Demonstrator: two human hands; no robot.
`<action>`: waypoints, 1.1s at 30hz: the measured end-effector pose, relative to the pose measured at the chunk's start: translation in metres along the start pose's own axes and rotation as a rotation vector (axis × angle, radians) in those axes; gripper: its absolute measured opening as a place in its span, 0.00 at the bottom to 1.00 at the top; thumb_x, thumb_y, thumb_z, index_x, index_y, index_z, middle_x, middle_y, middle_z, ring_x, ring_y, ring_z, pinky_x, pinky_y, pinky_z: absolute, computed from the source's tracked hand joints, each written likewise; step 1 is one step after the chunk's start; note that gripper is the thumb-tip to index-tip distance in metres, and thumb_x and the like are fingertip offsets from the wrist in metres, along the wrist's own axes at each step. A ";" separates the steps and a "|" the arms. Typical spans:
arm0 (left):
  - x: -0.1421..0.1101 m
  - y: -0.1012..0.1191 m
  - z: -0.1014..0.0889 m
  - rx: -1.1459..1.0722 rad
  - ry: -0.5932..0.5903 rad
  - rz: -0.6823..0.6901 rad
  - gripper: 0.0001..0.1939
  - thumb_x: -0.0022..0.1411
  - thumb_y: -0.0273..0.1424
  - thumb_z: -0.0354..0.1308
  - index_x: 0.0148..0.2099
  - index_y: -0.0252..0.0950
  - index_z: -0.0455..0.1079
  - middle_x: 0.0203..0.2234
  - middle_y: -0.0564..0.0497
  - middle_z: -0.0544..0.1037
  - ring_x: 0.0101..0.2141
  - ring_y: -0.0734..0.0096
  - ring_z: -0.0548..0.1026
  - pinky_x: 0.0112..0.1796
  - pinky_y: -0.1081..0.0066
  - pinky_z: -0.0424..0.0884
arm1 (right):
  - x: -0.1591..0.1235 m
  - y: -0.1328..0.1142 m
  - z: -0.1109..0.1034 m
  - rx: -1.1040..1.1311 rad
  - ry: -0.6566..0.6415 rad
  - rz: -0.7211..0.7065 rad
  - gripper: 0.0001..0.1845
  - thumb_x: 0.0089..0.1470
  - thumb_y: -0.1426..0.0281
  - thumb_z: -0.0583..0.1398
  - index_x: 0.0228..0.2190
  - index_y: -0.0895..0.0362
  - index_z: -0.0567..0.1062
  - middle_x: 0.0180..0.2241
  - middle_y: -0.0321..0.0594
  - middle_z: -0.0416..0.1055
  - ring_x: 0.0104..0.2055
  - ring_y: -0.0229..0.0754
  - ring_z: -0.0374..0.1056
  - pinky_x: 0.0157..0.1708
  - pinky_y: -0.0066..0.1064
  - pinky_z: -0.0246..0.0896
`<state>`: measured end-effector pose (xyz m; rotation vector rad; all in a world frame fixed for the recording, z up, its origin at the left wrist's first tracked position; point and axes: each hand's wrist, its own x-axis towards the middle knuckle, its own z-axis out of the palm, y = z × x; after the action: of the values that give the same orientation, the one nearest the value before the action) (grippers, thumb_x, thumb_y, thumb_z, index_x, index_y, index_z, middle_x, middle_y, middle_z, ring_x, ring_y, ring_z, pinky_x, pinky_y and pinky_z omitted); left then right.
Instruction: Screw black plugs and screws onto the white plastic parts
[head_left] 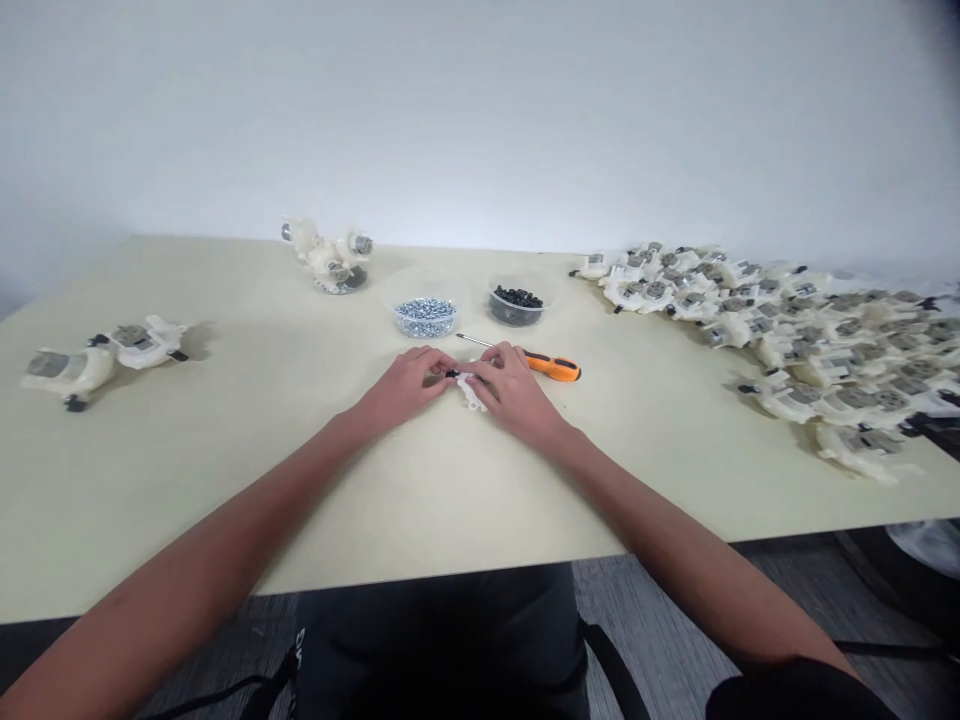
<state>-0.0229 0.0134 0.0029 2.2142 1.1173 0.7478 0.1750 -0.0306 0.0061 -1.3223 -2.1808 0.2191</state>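
Note:
My left hand (405, 390) and my right hand (519, 392) meet over the middle of the table. The right hand's fingers are closed on a small white plastic part (472, 397) with a notched lower edge. Between the left thumb and fingertips shows a small black piece (451, 374), touching or very close to the white part. Fingers cover much of both pieces. Just behind the right hand lies a screwdriver (555, 367) with an orange and black handle, its shaft pointing left.
Behind my hands stand a clear bowl of silvery screws (426, 318) and a clear bowl of black pieces (517, 304). Many cream plastic assemblies (810, 330) crowd the right side. Two more assemblies (146, 342) lie at left. Others (328, 257) are piled at the back left.

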 end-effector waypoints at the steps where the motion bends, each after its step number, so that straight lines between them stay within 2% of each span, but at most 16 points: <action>1: 0.000 0.000 0.001 -0.012 0.009 0.000 0.09 0.61 0.36 0.55 0.42 0.39 0.70 0.40 0.50 0.76 0.41 0.65 0.72 0.43 0.66 0.67 | 0.001 -0.001 0.000 -0.009 -0.005 -0.006 0.16 0.64 0.64 0.49 0.44 0.49 0.75 0.41 0.47 0.60 0.47 0.50 0.58 0.50 0.46 0.58; 6: 0.002 -0.003 0.003 -0.018 -0.001 -0.075 0.09 0.61 0.37 0.54 0.39 0.39 0.71 0.35 0.50 0.78 0.33 0.68 0.72 0.35 0.68 0.66 | 0.002 -0.001 0.002 -0.017 -0.015 0.002 0.16 0.64 0.63 0.49 0.41 0.50 0.76 0.41 0.47 0.61 0.47 0.51 0.58 0.50 0.47 0.57; 12: 0.004 -0.004 0.001 -0.003 -0.028 -0.032 0.07 0.60 0.36 0.55 0.36 0.38 0.70 0.31 0.51 0.76 0.31 0.69 0.71 0.34 0.70 0.65 | 0.001 0.003 0.005 0.040 0.002 0.038 0.14 0.63 0.63 0.51 0.43 0.50 0.74 0.41 0.45 0.60 0.46 0.49 0.59 0.50 0.44 0.58; 19: 0.005 -0.003 0.001 0.139 -0.050 0.069 0.07 0.61 0.35 0.54 0.38 0.37 0.69 0.32 0.50 0.74 0.34 0.68 0.70 0.38 0.69 0.65 | 0.003 0.003 0.007 0.079 -0.004 0.062 0.11 0.62 0.63 0.52 0.41 0.50 0.73 0.41 0.44 0.60 0.46 0.48 0.58 0.50 0.43 0.58; 26: 0.004 -0.005 0.001 0.160 -0.071 0.105 0.09 0.62 0.36 0.53 0.39 0.37 0.68 0.34 0.49 0.74 0.37 0.65 0.70 0.41 0.67 0.65 | 0.003 0.005 0.008 0.102 -0.021 0.081 0.11 0.62 0.62 0.53 0.41 0.50 0.73 0.42 0.44 0.61 0.47 0.48 0.58 0.51 0.43 0.58; 30: 0.004 -0.005 0.002 0.185 -0.061 0.127 0.08 0.62 0.35 0.52 0.38 0.36 0.67 0.32 0.50 0.73 0.36 0.67 0.69 0.39 0.67 0.65 | 0.003 0.001 0.006 0.070 -0.030 0.063 0.16 0.63 0.61 0.51 0.47 0.48 0.72 0.44 0.44 0.61 0.49 0.48 0.58 0.53 0.44 0.56; 33: 0.004 -0.007 0.005 0.148 -0.039 0.125 0.07 0.61 0.33 0.52 0.38 0.36 0.67 0.30 0.51 0.72 0.35 0.68 0.69 0.38 0.68 0.66 | 0.002 0.004 -0.007 0.059 -0.010 0.063 0.23 0.63 0.57 0.49 0.57 0.48 0.63 0.48 0.45 0.60 0.53 0.48 0.57 0.56 0.44 0.54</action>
<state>-0.0216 0.0188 -0.0040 2.4309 1.0535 0.6893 0.1814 -0.0281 0.0113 -1.3607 -2.1257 0.3132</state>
